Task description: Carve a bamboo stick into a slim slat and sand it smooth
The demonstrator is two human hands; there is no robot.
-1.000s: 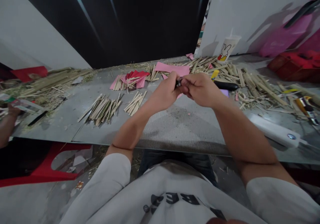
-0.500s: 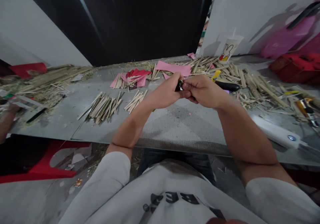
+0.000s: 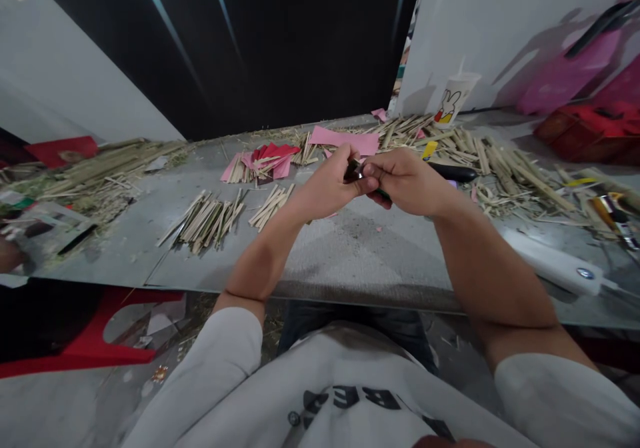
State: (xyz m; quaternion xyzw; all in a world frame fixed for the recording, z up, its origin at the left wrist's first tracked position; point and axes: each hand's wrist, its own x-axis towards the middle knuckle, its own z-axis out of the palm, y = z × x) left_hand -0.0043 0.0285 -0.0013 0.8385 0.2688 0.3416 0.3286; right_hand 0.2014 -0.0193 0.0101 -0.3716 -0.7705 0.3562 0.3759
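Above the grey table, my left hand [image 3: 330,185] and my right hand [image 3: 407,178] meet with fingers closed. Between them is a small dark object with a shiny metal part [image 3: 356,170]. Its kind cannot be made out, since the fingers hide most of it. Behind the hands lies a strip of pink paper [image 3: 345,139]. Left of them rest a small group of thin split sticks [image 3: 271,207] and a larger pile of sticks [image 3: 207,221]. A black-handled tool [image 3: 454,172] shows just beyond my right wrist.
Pink and red paper pieces [image 3: 270,161] lie among sticks. A white paper cup [image 3: 455,98] stands at the back right. A white power strip [image 3: 553,261] lies near the right front edge. Another person's hand [image 3: 10,256] is at the far left, near longer strips [image 3: 115,165].
My fingers have shifted slightly around the small dark object, which shows a little more now. The other person's hand at the far left has moved, and the view has shifted slightly.
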